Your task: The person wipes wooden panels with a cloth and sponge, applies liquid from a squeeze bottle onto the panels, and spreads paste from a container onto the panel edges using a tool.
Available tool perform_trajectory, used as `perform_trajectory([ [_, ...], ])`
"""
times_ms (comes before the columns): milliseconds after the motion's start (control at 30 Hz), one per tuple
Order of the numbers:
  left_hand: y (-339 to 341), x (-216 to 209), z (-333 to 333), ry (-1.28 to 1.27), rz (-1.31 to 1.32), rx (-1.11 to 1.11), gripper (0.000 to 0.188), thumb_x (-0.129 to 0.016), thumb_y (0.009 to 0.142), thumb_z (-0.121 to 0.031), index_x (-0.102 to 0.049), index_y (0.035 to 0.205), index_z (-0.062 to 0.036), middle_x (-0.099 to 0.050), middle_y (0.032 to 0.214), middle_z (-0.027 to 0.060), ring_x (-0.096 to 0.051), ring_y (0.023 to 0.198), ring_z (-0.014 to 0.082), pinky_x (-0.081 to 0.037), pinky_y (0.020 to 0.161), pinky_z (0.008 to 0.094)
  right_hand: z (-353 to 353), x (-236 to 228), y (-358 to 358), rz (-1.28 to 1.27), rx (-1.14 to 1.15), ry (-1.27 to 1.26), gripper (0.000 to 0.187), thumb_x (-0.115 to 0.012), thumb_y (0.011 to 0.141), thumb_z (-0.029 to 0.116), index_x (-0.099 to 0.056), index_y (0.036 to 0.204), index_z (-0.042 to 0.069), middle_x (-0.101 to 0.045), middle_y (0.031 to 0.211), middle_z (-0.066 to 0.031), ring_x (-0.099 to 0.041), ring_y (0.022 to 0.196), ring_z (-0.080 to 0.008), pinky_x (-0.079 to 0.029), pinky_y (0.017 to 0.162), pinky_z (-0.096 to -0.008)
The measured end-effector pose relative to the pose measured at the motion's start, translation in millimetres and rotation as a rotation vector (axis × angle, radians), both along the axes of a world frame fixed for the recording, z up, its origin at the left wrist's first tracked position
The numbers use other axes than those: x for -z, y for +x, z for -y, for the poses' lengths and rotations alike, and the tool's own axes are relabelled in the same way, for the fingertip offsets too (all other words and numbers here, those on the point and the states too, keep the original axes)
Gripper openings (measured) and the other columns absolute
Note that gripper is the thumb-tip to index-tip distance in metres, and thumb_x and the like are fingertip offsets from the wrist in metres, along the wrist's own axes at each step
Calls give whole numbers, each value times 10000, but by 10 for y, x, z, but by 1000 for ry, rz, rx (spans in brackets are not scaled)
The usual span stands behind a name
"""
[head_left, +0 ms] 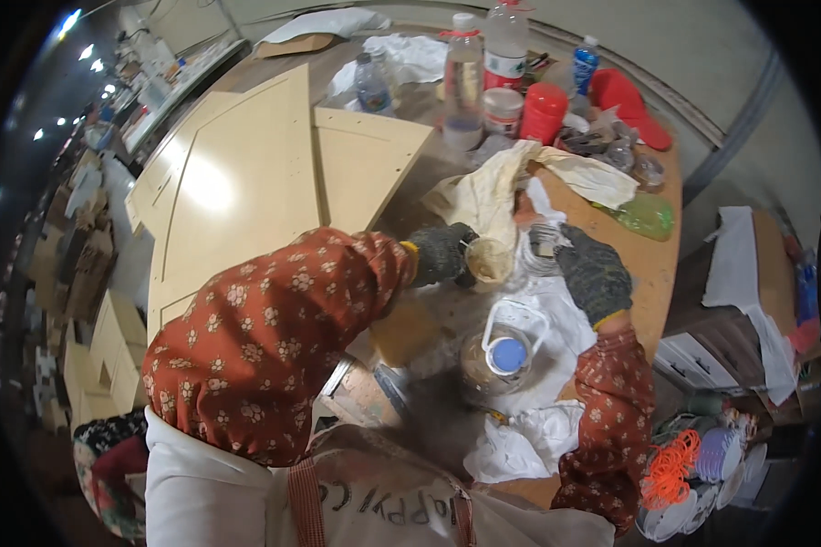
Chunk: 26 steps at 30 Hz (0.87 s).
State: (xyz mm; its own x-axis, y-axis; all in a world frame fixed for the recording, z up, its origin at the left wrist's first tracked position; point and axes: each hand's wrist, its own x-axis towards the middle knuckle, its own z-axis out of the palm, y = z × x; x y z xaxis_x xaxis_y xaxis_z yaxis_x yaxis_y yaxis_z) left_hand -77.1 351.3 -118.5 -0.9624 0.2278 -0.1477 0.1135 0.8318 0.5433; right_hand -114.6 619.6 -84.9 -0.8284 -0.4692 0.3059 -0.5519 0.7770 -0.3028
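Observation:
My left hand [441, 253], in a dark grey knit glove with a yellow cuff, grips the rim of a small cup [490, 263] with beige residue inside. To its right, my right hand [597, 275], gloved alike, has its fingers closed round a small pale, ridged thing [544, 241] whose kind I cannot make out. A clear jug [494, 372] with a blue cap and white handle stands nearer to me, on white cloth [556, 319]. Beyond the cup lies a crumpled cream cloth [483, 196].
Cream cabinet panels [255, 173] cover the table's left side. Along the back stand a tall clear bottle [463, 82], a red jar [544, 111] and a blue-labelled bottle [585, 66], with a red cap [625, 105] beside them. A green bottle [646, 217] lies near the right edge.

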Motion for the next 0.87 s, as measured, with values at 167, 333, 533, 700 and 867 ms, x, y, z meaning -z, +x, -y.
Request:
perform_trajectory([
  [167,-113,-530,349,-128,442,10,664,-817,611,-279,-566,1190,-73,-666,1039,130,-645,934,271,-511,835,359,95,-370,264,-123,291,237,367,-601,866,283,-599,1208,152,-655,802,-162,-622,717,-326,-485,665,-429],
  [333,546,-1813,1217,564,142,-66,566,-780,693,-240,-562,1186,-69,-674,1032,99,-653,928,230,-522,837,319,640,-566,1220,-375,-328,175,411,-541,897,216,-517,1292,104,-561,992,-137,-565,806,-273,-453,664,-395],
  [533,1896,-2107,2539,692,-72,-421,363,-555,941,-192,-493,1243,-1,-605,1074,136,-631,973,205,-539,895,322,1393,-559,1918,-181,-561,175,543,-487,846,173,-409,1361,18,-457,1349,-190,-472,1178,-374,-357,1011,-514],
  [700,3199,-1995,3312,706,-212,-646,361,-610,902,-136,-519,1232,-22,-627,1082,125,-625,979,196,-525,899,334,1426,216,1546,-176,-587,380,602,-537,802,216,-415,1351,1,-476,1311,-192,-430,1222,-395,-256,1083,-510],
  [867,4034,-1893,3818,228,7,-1034,586,-716,828,-276,-467,1332,-109,-580,1215,119,-590,1098,256,-484,945,352,1420,-407,1826,-26,-333,310,836,-742,696,309,-374,1375,-10,-487,1300,-176,-414,1238,-382,-213,1106,-503],
])
